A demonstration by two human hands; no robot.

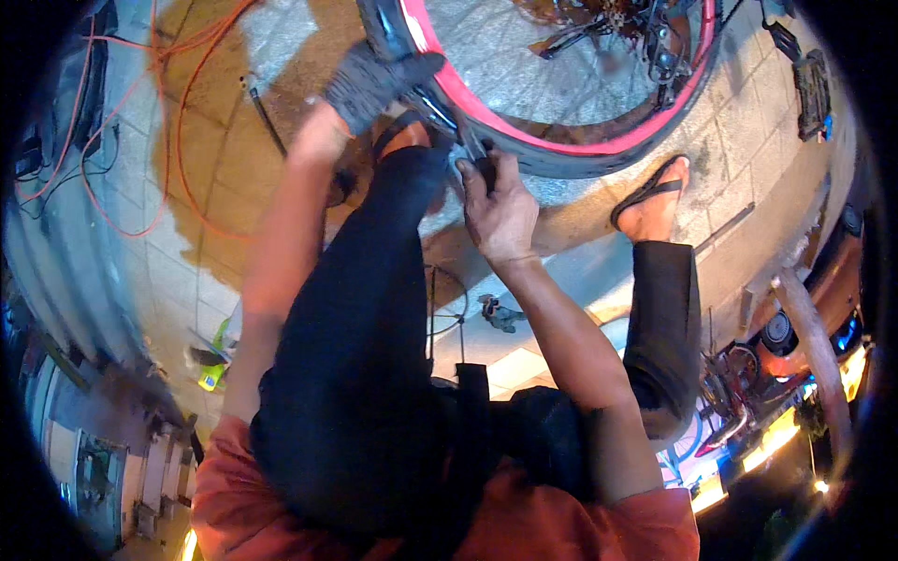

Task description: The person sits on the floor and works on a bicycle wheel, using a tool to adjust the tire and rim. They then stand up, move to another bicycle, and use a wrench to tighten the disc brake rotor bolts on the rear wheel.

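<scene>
A bicycle wheel with a pink-red rim [565, 146] and a black tire [536, 162] lies at the top, its hub and sprockets inside the ring. My left hand [372, 86], in a dark gray glove, grips the tire on its left side, fingers curled over it. My bare right hand [498, 206] is closed around a dark-handled metal tool [472, 150] that touches the tire at its lower left; the tool's tip is hard to make out. My sandaled right foot [653, 201] rests right of the wheel; my left foot is partly hidden under my leg and arm.
Orange hoses [168, 187] lie on the tiled pavement at the left, near a black bar [271, 126]. A pedal-like black part [810, 93] is at the upper right. A small gray object [500, 313] lies between my legs. Parked bikes and an orange vehicle [786, 355] stand at the right.
</scene>
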